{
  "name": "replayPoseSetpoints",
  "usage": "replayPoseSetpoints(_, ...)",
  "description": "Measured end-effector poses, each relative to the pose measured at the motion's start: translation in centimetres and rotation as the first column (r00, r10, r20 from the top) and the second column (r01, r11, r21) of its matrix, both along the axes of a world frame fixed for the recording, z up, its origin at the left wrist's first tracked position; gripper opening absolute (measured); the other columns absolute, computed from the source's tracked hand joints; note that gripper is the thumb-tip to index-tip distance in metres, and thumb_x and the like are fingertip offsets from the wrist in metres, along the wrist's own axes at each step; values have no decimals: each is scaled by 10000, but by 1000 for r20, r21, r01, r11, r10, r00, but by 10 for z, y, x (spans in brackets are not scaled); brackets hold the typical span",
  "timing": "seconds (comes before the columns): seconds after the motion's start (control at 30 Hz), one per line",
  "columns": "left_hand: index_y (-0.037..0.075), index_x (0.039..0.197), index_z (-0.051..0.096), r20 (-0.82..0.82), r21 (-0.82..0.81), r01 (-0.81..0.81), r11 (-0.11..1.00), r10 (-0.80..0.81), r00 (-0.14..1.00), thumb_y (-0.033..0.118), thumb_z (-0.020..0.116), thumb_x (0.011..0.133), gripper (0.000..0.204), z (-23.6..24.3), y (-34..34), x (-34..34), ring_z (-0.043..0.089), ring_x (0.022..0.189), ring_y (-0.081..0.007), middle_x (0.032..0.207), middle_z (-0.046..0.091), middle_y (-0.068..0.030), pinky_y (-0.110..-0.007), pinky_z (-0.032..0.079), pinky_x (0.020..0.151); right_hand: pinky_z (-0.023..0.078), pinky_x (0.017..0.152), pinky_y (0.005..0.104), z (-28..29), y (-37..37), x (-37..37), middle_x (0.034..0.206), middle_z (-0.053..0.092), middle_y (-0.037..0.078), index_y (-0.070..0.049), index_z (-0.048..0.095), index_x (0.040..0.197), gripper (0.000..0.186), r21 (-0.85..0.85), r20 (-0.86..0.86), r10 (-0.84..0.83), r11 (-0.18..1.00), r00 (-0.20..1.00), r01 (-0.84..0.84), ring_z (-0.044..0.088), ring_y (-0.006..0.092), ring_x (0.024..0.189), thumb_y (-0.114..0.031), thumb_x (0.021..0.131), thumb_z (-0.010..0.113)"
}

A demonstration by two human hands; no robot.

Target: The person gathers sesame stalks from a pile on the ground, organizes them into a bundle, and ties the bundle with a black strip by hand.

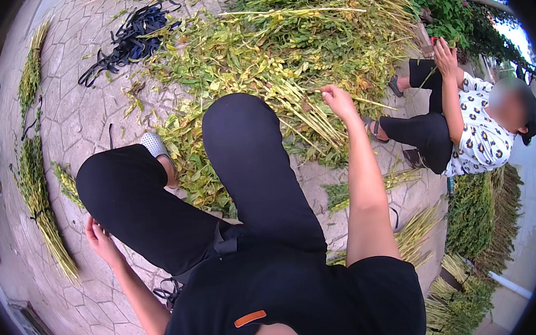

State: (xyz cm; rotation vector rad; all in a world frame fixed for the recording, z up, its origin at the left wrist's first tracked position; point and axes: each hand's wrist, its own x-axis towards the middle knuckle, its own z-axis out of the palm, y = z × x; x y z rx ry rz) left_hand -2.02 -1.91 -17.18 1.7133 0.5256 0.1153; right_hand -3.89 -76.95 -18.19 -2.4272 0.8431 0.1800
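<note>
My right hand [340, 102] is stretched forward over the plant pile, its fingers closed on a thin yellow-green plant stalk [368, 102]. Just below it lies a loose sheaf of bare-ended stalks [305, 114]. My left hand [102, 243] hangs low beside my left knee, fingers a little apart and nothing visible in them. Close by it, a small leafy sprig [66, 184] runs partly behind my knee. The broad pile of cut plants [234, 63], with green and yellowing leaves, spreads in front of my legs.
Tied plant bundles [38, 185] lie along the left paving. A heap of dark straps [135, 39] sits at the far left of the pile. Another person [475, 119] sits at the right, hands raised. Behind them stand more bundles [473, 214]; loose stalks [415, 238] lie beside me.
</note>
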Motion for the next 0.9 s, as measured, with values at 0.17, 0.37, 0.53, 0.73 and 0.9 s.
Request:
replayPoseSetpoints(0.17, -12, 1254, 518, 439, 264, 136, 955, -244, 865, 160, 403, 1032, 303, 180, -130, 135, 622, 1008, -176, 1170, 617, -146, -298, 485, 882, 503, 863, 422, -96, 27, -36, 1020, 687, 158, -117, 685, 1051, 235, -59, -211, 34, 997, 977, -47, 655, 320, 953, -245, 896, 563)
replayPoseSetpoints(0.37, -14, 1187, 583, 418, 350, 564, 748, -664, 620, 135, 430, 1022, 270, 221, -273, 194, 642, 875, -136, 1018, 667, -111, -257, 499, 795, 487, 887, 444, -147, 98, -28, 1076, 667, 178, -89, 595, 1160, 338, -93, -391, 102, 984, 915, -150, 621, 347, 1039, -212, 850, 650)
replayPoseSetpoints(0.53, 13, 1154, 596, 290, 184, 753, 632, -767, 573, 105, 444, 1014, 226, 166, -327, 210, 616, 786, -90, 922, 659, -51, -222, 478, 720, 488, 822, 461, -152, 115, -32, 987, 678, 177, -83, 614, 1101, 268, 5, -292, 108, 994, 950, -112, 637, 368, 954, -243, 886, 614)
replayPoseSetpoints(0.73, 19, 1198, 564, 70, 62, 845, 531, -847, 527, 178, 460, 1008, 269, 161, -336, 210, 616, 830, -91, 984, 652, -45, -244, 484, 725, 425, 570, 276, -34, 118, -19, 678, 579, 45, -53, 686, 1054, 239, 320, 204, -70, 947, 976, 1, 518, 127, 597, -220, 948, 551)
replayPoseSetpoints(0.9, -15, 1272, 489, -30, 16, 902, 432, -901, 432, 254, 480, 1000, 382, 138, -360, 205, 633, 902, -138, 1067, 648, -106, -272, 504, 776, 395, 561, 217, 65, 149, 4, 680, 550, -40, -49, 686, 1074, 200, 392, 404, -143, 919, 903, -30, 482, 48, 617, -160, 957, 568)
